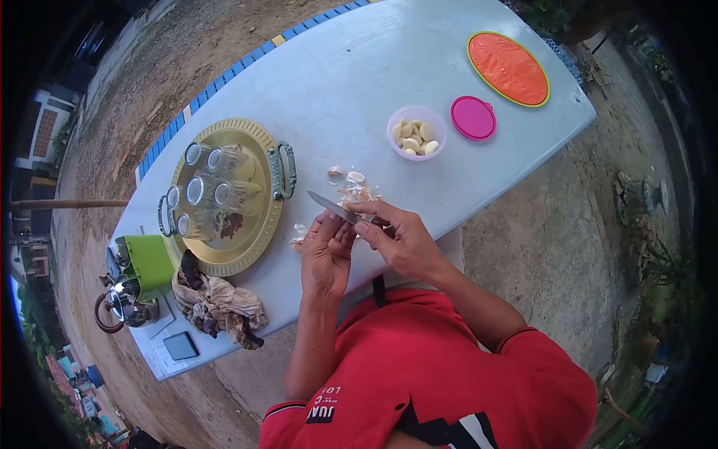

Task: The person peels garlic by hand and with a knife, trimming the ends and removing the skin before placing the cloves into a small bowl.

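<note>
My right hand point(400, 238) is closed round a small knife point(334, 206), its blade pointing up and to the left over the table's near edge. Just beside it, my left hand point(327, 251) has its fingers curled together under the blade; whatever they pinch is hidden. Papery garlic skins point(356, 193) lie scattered on the table beyond my hands, with a few more scraps left of my left fingers. Farther off stands a translucent bowl point(394, 135) holding several peeled garlic cloves point(416, 138).
On the left, a gold tray point(258, 239) with handles carries several upturned glasses point(196, 191). Near it are a crumpled cloth point(217, 303), a green container point(148, 262), a metal kettle point(134, 303) and a phone point(181, 346). A pink lid point(473, 118) and an orange lid point(508, 69) lie far right.
</note>
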Available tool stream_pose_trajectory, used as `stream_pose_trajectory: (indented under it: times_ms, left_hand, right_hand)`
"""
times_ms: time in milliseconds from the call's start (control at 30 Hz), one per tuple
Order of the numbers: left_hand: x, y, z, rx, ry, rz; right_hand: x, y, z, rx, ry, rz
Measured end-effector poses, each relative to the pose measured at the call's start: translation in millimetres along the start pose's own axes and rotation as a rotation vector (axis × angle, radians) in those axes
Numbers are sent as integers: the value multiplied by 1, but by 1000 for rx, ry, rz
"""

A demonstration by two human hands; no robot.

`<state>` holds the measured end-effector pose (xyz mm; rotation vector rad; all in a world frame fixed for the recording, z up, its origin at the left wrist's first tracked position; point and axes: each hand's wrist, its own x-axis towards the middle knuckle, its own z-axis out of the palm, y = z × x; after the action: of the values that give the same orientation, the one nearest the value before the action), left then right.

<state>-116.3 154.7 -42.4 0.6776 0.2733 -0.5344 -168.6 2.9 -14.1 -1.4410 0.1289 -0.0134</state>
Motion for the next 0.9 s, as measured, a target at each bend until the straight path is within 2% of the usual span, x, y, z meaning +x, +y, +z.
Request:
stream_pose_trajectory:
  times_ms: [100, 167, 267, 333, 633, 900]
  left_hand:
    - [1, 0, -2, 5, -28, -9]
    - [0, 2, 4, 26, 20, -9]
    - [1, 3, 5, 72, 25, -2]
    - [0, 3, 6, 120, 16, 11]
    - [-3, 4, 7, 160, 17, -18]
    - [-9, 3, 5, 168, 17, -108]
  right_hand:
    - [1, 6, -1, -9, 32, -40]
    - [3, 6, -3, -7, 35, -55]
    - [7, 2, -12, 136, -28, 55]
    - [9, 2, -19, 306, -88, 222]
    - [16, 5, -26, 437, -23, 399]
    - [20, 14, -24, 424, 51, 400]
